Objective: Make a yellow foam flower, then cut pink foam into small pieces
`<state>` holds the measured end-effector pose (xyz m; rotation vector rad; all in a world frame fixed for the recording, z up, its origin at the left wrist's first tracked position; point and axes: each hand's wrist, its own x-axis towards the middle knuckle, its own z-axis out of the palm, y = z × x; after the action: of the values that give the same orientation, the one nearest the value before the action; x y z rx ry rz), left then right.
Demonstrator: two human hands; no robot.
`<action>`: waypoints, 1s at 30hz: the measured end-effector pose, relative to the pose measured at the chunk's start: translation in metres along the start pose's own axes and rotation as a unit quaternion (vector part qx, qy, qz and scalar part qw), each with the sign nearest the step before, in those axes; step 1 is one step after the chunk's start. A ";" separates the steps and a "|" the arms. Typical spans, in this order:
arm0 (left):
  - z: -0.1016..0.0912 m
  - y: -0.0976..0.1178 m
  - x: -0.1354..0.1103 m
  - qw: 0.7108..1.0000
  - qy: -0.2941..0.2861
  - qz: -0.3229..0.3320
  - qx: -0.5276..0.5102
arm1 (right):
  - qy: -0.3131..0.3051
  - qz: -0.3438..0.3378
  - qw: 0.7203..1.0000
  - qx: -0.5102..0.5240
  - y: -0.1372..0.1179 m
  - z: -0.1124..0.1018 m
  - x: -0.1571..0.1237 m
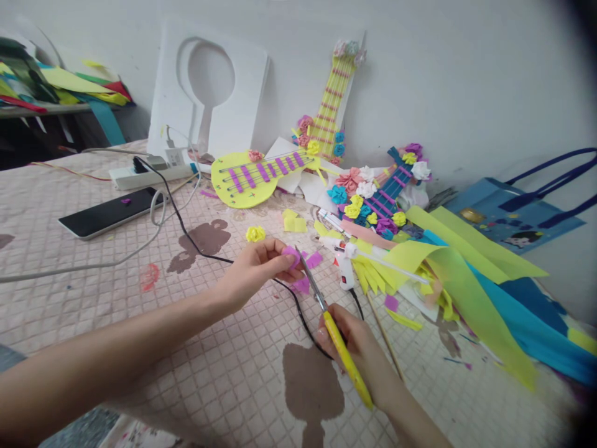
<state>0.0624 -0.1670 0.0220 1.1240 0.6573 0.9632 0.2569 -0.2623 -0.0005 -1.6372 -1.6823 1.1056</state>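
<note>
Between the thumb and fingers of my left hand (263, 264) is a small purple paper piece (292, 256). My right hand (349, 339) is closed around a pair of yellow-handled scissors (342, 348). The metal blades point up and left, with their tips beside the purple piece; whether they touch it I cannot tell. More purple paper scraps (314, 259) lie on the table just behind and below my left fingers. A yellow paper flower (255, 234) sits just beyond my left hand. Some of my right fingers are hidden behind the scissors.
A white glue gun (345, 267) with a black cord lies right of my hands. Yellow-green paper sheets (457, 286) spread over the right side. Paper guitars (252, 180) lean at the back. Left are a phone (112, 213) and a power strip (149, 174).
</note>
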 end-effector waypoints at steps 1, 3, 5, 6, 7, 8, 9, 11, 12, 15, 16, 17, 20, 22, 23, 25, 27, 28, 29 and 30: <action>0.000 0.000 0.000 1.000 0.002 0.001 -0.002 | 0.000 -0.001 1.000 -0.004 0.001 0.000 0.000; -0.001 0.000 0.000 1.000 0.003 -0.001 -0.002 | 0.002 -0.006 1.000 -0.012 0.001 0.000 0.001; -0.002 0.000 0.001 1.000 0.001 -0.001 0.000 | 0.003 -0.004 1.000 -0.012 0.001 0.000 0.000; -0.002 0.000 0.001 1.000 -0.001 -0.001 0.002 | 0.000 0.002 1.000 -0.008 0.001 0.000 0.000; -0.003 -0.001 0.001 1.000 -0.003 0.000 0.003 | -0.005 0.009 1.000 -0.002 0.000 0.000 0.000; -0.003 -0.001 0.001 1.000 -0.006 0.001 0.004 | -0.012 0.015 1.000 0.006 -0.001 0.000 -0.001; -0.004 -0.001 0.002 1.000 -0.009 0.002 0.005 | -0.019 0.018 1.000 0.015 -0.002 0.000 -0.002; -0.004 -0.001 0.002 1.000 -0.011 0.003 0.007 | -0.031 0.015 0.999 0.032 -0.004 0.000 -0.002; -0.004 -0.001 0.002 1.000 -0.012 0.003 0.009 | -0.037 0.012 0.998 0.039 -0.005 -0.001 -0.003; -0.003 0.000 0.002 1.000 -0.016 0.004 0.012 | -0.052 0.002 0.998 0.041 -0.007 -0.002 -0.004; -0.003 0.000 0.002 1.000 -0.017 0.005 0.012 | -0.055 0.001 0.998 0.039 -0.008 -0.003 -0.004; -0.003 0.000 0.001 1.000 -0.018 0.004 0.012 | -0.055 0.001 0.998 0.037 -0.009 -0.003 -0.004; -0.003 0.000 0.002 1.000 -0.017 0.003 0.009 | -0.053 -0.001 0.998 0.030 -0.010 -0.004 -0.003; -0.004 -0.001 0.002 1.000 -0.022 -0.001 0.007 | -0.054 -0.002 0.998 0.029 -0.009 -0.005 -0.003; -0.004 -0.001 0.002 1.000 -0.025 -0.003 0.005 | -0.054 -0.001 0.998 0.028 -0.009 -0.005 -0.003; -0.005 -0.002 0.003 1.000 -0.027 -0.005 0.005 | -0.055 0.003 0.998 0.026 -0.008 -0.005 -0.003; -0.006 -0.001 0.003 1.000 -0.028 -0.004 0.005 | -0.054 0.007 0.998 0.023 -0.008 -0.006 -0.003; -0.006 -0.001 0.003 1.000 -0.029 -0.003 0.005 | -0.054 0.009 0.998 0.022 -0.008 -0.006 -0.003; -0.006 -0.001 0.003 1.000 -0.030 -0.004 0.005 | -0.054 0.011 0.998 0.020 -0.009 -0.006 -0.003; -0.005 0.000 0.003 1.000 -0.031 -0.004 0.004 | -0.054 0.012 0.998 0.019 -0.010 -0.007 -0.003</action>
<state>0.0594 -0.1618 0.0200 1.1520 0.6159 0.9166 0.2576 -0.2631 0.0114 -1.6033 -1.7029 1.2489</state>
